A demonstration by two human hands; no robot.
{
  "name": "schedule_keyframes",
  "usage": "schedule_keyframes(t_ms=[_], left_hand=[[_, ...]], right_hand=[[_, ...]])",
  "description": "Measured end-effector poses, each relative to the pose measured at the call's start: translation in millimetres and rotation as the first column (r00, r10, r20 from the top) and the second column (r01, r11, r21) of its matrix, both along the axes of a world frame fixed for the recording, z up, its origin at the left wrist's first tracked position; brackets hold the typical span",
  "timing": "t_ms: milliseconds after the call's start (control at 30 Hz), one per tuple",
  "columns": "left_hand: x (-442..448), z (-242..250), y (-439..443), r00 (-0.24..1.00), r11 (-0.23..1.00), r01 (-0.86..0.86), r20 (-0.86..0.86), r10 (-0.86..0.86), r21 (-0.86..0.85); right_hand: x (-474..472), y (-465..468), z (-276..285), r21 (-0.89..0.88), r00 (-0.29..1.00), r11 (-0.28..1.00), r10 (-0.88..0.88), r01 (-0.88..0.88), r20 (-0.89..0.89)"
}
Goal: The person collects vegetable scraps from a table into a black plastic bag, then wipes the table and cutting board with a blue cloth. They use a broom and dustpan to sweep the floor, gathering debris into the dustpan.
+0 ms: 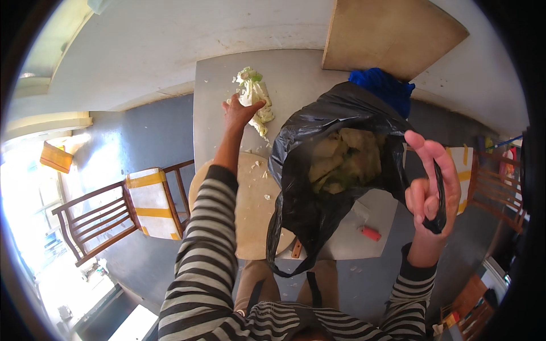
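Observation:
Over a heap of pale cabbage trimmings (pixel 254 90) on the metal tabletop, my left hand (pixel 242 112) has its thumb and fingers spread. Whether it presses on the leaves is hard to see. A black plastic bag (pixel 307 115) hangs wide open at the middle, its mouth facing me. Inside lie several pale and green vegetable scraps (pixel 345 157). One bag handle loops over my right hand (pixel 435 192), which holds it up on the right with some fingers raised. The other handle droops loose toward my lap.
A round wooden cutting board (pixel 213 204) with small cabbage bits lies left of the bag. Near the table's front are a brown wooden handle (pixel 297 248) and a red-handled tool (pixel 370 233). Blue cloth (pixel 386 89) and a wooden panel (pixel 388 34) stand behind. Chairs (pixel 149 200) flank the table.

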State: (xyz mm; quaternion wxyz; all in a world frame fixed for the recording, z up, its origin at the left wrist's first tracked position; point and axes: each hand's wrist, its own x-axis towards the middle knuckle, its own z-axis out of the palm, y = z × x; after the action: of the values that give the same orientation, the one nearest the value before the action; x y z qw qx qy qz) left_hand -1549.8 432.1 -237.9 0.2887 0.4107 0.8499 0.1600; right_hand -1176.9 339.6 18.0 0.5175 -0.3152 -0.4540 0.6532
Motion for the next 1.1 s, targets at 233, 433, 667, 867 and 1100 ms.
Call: schedule_keyframes(t_ms=[233, 433, 667, 867, 1100], left_hand=[[48, -20, 45, 0.951, 0.938, -0.308, -0.078, 0.299, -0.159], [39, -41, 29, 0.972, 0.983, -0.168, -0.175, 0.154, -0.067], [11, -68, 6, 0.973, 0.996, -0.022, -0.228, 0.042, 0.089], [28, -42, 16, 0.975, 0.998, -0.039, -0.219, 0.026, -0.053], [-10, -70, 3, 0.994, 0.984, 0.018, -0.111, 0.002, 0.179]], right_hand=[[1, -8, 3, -0.113, 0.997, 0.993, 0.035, -0.027, 0.073], [2, 0, -3, -0.082, 0.986, 0.988, 0.141, -0.134, 0.090], [-7, 8, -4, -0.071, 0.988, 0.990, 0.126, -0.120, 0.084], [-23, 0, -8, -0.103, 0.998, 0.994, 0.028, -0.022, 0.059], [-34, -3, -13, -0.047, 0.996, 0.998, 0.054, -0.051, 0.072]])
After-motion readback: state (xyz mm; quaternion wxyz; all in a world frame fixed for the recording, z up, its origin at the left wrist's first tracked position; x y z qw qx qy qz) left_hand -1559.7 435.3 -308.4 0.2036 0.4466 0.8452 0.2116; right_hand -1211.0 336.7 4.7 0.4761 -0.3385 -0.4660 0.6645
